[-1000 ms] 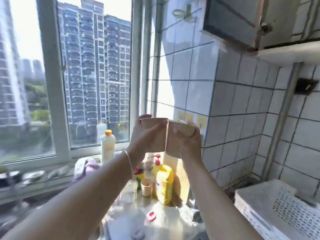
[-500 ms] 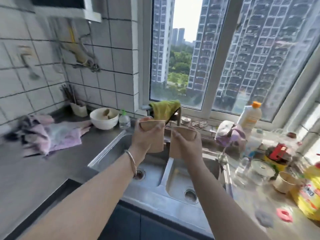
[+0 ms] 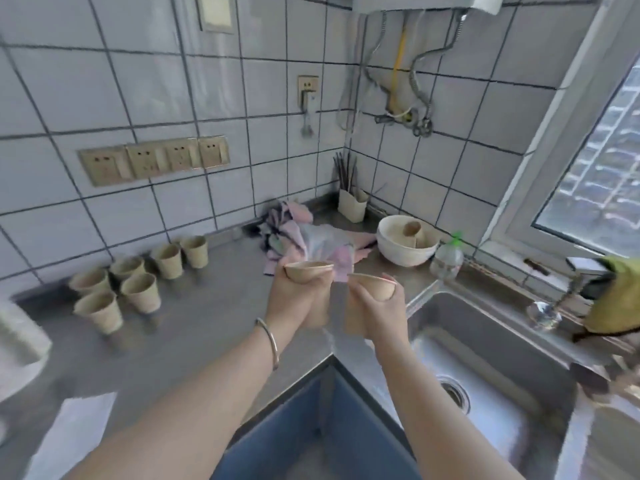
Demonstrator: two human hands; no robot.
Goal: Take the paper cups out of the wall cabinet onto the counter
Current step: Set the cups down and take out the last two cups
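Note:
My left hand (image 3: 294, 299) grips a tan paper cup (image 3: 308, 271), upright, above the corner of the grey counter (image 3: 207, 327). My right hand (image 3: 381, 313) grips a second tan paper cup (image 3: 370, 284) just to the right, near the sink's left rim. Several more paper cups (image 3: 138, 289) stand upright on the counter at the left, close to the tiled wall. The wall cabinet is out of view.
A steel sink (image 3: 485, 368) lies at the right. A pink cloth (image 3: 304, 237), a white bowl (image 3: 405, 251) holding a cup, a chopstick holder (image 3: 351, 206) and a small bottle (image 3: 448, 259) sit in the far corner. Wall sockets (image 3: 152, 162) line the tiles.
The view has swung left from the window and sink to the corner counter. Both hands still hold their cups, now lower and over the counter's corner.

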